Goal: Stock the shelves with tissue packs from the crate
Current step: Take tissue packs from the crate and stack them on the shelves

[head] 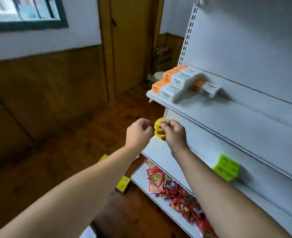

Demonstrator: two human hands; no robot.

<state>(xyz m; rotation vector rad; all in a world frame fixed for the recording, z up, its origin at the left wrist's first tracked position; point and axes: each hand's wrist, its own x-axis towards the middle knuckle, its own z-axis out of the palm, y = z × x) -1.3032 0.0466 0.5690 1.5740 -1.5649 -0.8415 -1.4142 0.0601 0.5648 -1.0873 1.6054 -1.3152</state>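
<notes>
White shelving [244, 48] rises at right over wooden floor [64, 160]; yellow tissue pack [159, 127] is at the left end of middle shelf [156, 152], between both hands; right hand [174, 134] pinches it, fingers curled; left hand [138, 133], loosely curled, lies just beside it, contact cannot be determined; pack's long axis appears upright

White shelves [227, 115] bear orange tissue packs [172, 83] above, green pack [226, 167], red sachets [176, 191] below.

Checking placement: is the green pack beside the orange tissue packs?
No, the green pack sits one shelf below the orange tissue packs.
</notes>
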